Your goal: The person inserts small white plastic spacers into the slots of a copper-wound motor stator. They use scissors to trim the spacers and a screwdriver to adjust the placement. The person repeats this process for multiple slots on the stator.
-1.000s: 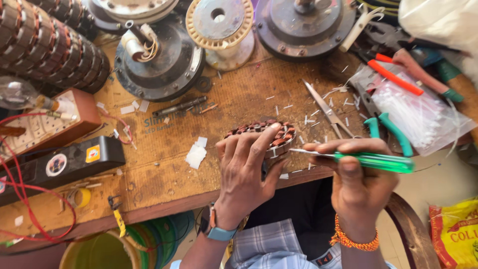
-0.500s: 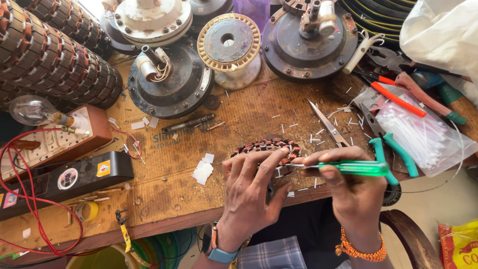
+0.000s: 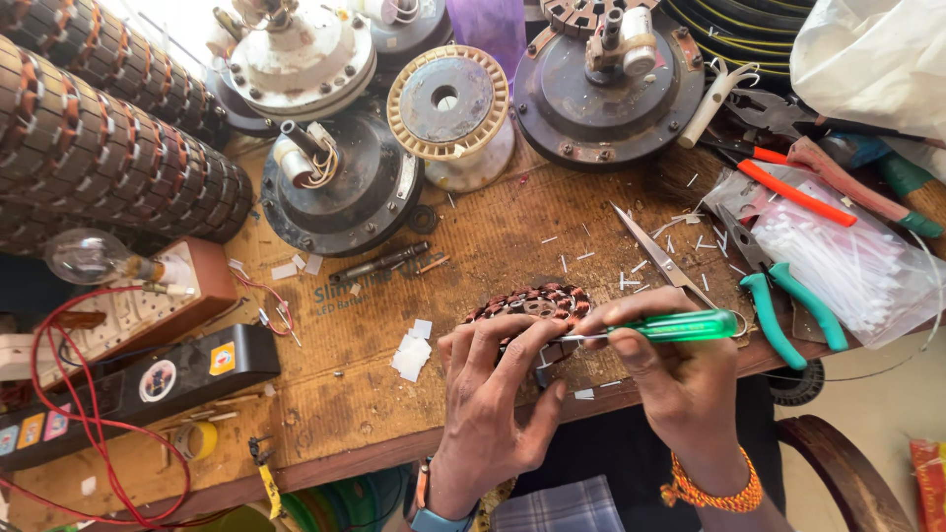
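Right hand (image 3: 680, 379) with green screwdriver (image 3: 680, 326) beside scissors (image 3: 662, 258), pliers (image 3: 788, 305).

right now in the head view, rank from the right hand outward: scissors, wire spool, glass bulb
From the right hand:
1. Scissors, just above it on the bench.
2. Wire spool, further up, toward the bench's back.
3. Glass bulb, far off at the left edge.

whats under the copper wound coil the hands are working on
The coil rests on the brown wooden bench, near its front edge. The left hand covers its near side and the right hand lays a green-handled screwdriver across it, so nothing directly beneath shows.
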